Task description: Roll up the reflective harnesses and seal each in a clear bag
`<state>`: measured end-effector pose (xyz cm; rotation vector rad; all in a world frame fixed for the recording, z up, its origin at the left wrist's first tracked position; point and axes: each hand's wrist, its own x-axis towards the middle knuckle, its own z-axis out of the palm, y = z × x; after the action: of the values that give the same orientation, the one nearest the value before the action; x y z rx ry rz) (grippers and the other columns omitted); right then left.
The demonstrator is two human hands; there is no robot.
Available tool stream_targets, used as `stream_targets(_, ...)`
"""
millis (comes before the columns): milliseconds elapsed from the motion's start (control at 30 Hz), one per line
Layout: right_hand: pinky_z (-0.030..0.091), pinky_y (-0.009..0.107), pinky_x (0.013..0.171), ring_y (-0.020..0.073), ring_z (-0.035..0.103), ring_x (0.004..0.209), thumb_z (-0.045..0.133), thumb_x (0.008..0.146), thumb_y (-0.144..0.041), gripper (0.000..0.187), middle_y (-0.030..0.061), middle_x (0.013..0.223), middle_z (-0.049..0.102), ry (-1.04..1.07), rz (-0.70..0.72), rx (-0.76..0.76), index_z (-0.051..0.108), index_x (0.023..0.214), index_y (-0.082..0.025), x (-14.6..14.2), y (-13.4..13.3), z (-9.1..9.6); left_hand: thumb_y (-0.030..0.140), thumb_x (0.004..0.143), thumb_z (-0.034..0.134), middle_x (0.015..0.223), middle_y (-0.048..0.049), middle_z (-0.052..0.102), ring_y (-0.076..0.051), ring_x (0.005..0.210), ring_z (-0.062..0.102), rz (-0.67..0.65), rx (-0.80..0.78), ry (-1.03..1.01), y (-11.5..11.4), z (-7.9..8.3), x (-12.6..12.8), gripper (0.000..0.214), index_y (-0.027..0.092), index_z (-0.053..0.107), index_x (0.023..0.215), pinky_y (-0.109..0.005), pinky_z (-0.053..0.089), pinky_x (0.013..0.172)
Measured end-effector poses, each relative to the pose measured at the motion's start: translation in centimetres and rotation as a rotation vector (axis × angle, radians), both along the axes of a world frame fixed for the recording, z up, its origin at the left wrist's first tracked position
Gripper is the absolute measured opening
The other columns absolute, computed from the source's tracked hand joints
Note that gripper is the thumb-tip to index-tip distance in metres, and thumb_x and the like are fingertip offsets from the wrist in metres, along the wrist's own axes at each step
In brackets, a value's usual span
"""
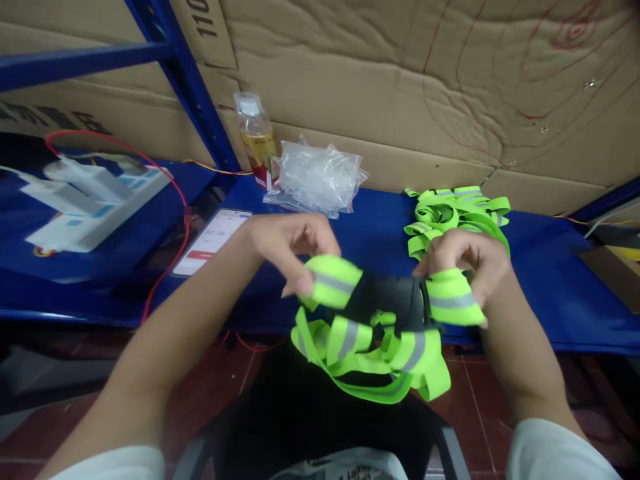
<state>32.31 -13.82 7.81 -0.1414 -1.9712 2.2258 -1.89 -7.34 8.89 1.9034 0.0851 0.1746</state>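
Between my hands hangs a neon-green reflective strap (415, 350) with a grey stripe, its loops drooping below the front edge of the blue table. A black buckle-like piece (387, 300), blurred, sits in the middle of it. My left hand (295, 250) pinches the strap's left part between thumb and fingers. On the other side my right hand (467, 260) grips the right part close to the black piece. Behind my right hand, a pile of similar green straps (457, 210) lies on the table.
Clear plastic bags (320, 177) and a bottle (260, 143) stand against the cardboard wall (350, 80). A phone (213, 240) lies left of my left hand, near a red cable (186, 227) and a white power strip (100, 210). A blue metal post (187, 87) rises behind.
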Motion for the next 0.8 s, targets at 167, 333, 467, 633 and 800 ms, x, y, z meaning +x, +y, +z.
stream_targets(167, 0.050, 0.015, 0.053, 0.0065, 0.062, 0.049, 0.088, 0.090, -0.029, 0.028, -0.0053, 0.065, 0.069, -0.017, -0.356, 0.179, 0.069, 0.107, -0.017, 0.5, 1.6, 1.4, 0.057, 0.076, 0.090, 0.047, 0.0057, 0.050, -0.009, 0.038, 0.046, 0.404, -0.093, -0.244, 0.3, -1.0, 0.9, 0.043, 0.020, 0.071, 0.087, -0.020, 0.042, 0.039)
stream_targets(333, 0.041, 0.017, 0.044, 0.0068, 0.056, 0.048, 0.097, 0.077, -0.033, 0.049, -0.0071, 0.065, 0.066, -0.330, -0.369, 0.350, 0.073, 0.115, -0.015, 2.6, 1.8, 2.3, 0.041, 0.064, 0.096, 0.061, 0.0048, 0.058, -0.013, 0.052, 0.059, 0.554, 0.093, -0.341, 1.4, -1.0, 0.4, 0.046, 0.021, 0.068, 0.094, -0.022, 0.046, 0.047)
stream_targets(467, 0.034, 0.022, 0.041, 0.0074, 0.045, 0.042, 0.091, 0.079, -0.028, 0.029, -0.0094, 0.060, 0.059, -0.233, -0.990, 0.613, 0.075, 0.103, -0.022, 2.9, 1.7, 2.5, 0.034, 0.071, 0.086, 0.081, -0.0013, 0.071, -0.019, 0.080, 0.072, 0.841, 0.297, -0.476, 2.1, -0.7, 0.8, 0.034, 0.019, 0.071, 0.097, -0.028, 0.055, 0.066)
stream_targets(633, 0.049, 0.034, 0.062, 0.0196, 0.061, 0.068, 0.076, 0.074, -0.018, 0.024, 0.0005, 0.083, 0.071, -0.144, -1.505, 1.166, 0.073, 0.096, -0.025, 1.2, 2.5, 1.8, 0.029, 0.084, 0.079, 0.084, 0.0016, 0.066, -0.012, 0.076, 0.057, 1.254, 0.654, -0.674, 2.2, -0.6, 1.9, 0.025, 0.020, 0.073, 0.107, -0.030, 0.045, 0.071)
stream_targets(800, 0.055, 0.041, 0.086, 0.0254, 0.069, 0.091, 0.064, 0.071, -0.014, 0.046, 0.0071, 0.105, 0.076, -0.192, -1.697, 1.646, 0.074, 0.116, -0.020, 0.8, 2.8, 0.7, 0.061, 0.101, 0.062, 0.071, 0.0046, 0.050, -0.008, 0.069, 0.043, 1.454, 0.536, -0.679, 3.7, -0.9, 1.8, 0.045, 0.019, 0.055, 0.086, -0.027, 0.035, 0.066)
